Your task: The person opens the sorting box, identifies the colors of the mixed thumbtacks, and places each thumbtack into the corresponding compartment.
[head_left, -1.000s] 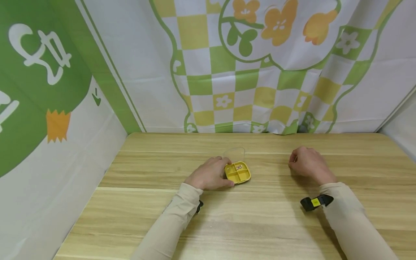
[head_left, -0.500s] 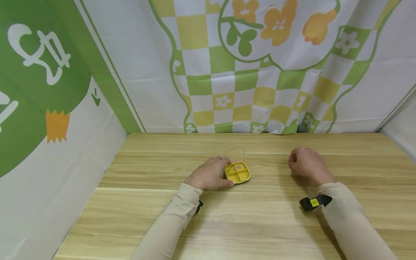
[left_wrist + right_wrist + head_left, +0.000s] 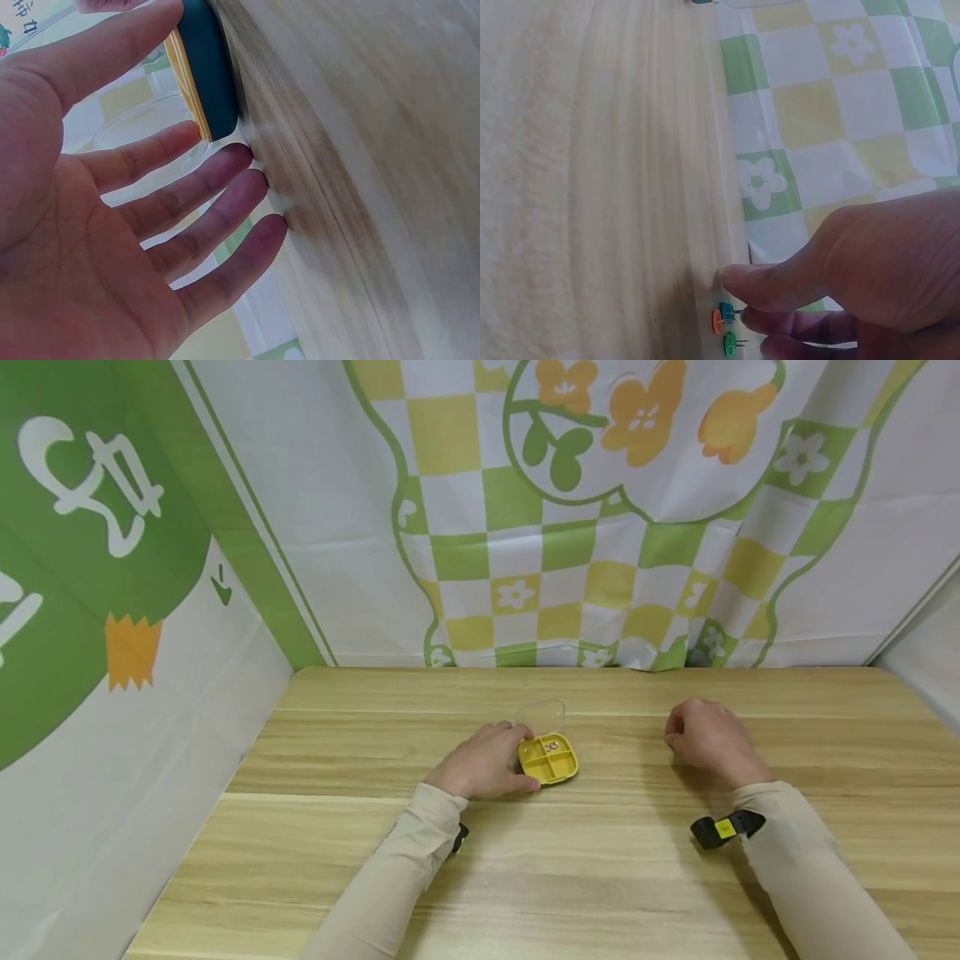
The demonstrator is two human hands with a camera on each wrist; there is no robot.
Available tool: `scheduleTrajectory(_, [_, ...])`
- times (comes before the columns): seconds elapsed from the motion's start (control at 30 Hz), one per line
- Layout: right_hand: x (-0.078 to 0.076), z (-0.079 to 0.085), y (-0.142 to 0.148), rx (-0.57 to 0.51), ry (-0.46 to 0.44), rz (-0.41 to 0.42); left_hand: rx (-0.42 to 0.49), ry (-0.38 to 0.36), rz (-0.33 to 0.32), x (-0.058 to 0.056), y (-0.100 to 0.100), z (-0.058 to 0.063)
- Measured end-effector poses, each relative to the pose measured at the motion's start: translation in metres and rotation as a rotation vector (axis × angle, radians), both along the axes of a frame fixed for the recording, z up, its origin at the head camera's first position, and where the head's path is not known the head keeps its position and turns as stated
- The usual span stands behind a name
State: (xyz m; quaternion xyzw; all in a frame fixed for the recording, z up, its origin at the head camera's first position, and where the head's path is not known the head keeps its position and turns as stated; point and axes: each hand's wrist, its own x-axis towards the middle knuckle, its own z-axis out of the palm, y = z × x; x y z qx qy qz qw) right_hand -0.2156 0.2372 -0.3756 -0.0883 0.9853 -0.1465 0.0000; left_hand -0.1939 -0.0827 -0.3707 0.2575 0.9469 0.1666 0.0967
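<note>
My left hand (image 3: pixel 487 762) pinches a small yellow compartment box (image 3: pixel 561 765) between thumb and index finger. In the left wrist view, the box's dark teal base (image 3: pixel 211 71) shows, and the other fingers spread loosely beside it. Its transparent lid (image 3: pixel 545 717) is swung back. Small ring-like pieces (image 3: pixel 552 746) lie in a far compartment. On the right, my right hand (image 3: pixel 708 737) rests near the table with loosely curled fingers. Close by its fingertips, in the right wrist view, lie blue (image 3: pixel 727 312), orange (image 3: pixel 717 322) and green (image 3: pixel 730 345) pieces with thin metal prongs, hidden in the head view.
Both hands and the box are on a light wooden table (image 3: pixel 570 877). Behind its far edge hangs a green, yellow and white checked curtain (image 3: pixel 570 552). A printed cloth (image 3: pixel 217 693) closes the left side.
</note>
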Motion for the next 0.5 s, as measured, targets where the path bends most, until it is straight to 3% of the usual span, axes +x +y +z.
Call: scheduleTrajectory(0.5, [0.0008, 0.0036, -0.0020, -0.022, 0.023, 0.005, 0.001, 0.013, -0.011, -0.0003, 0.0001, -0.0009])
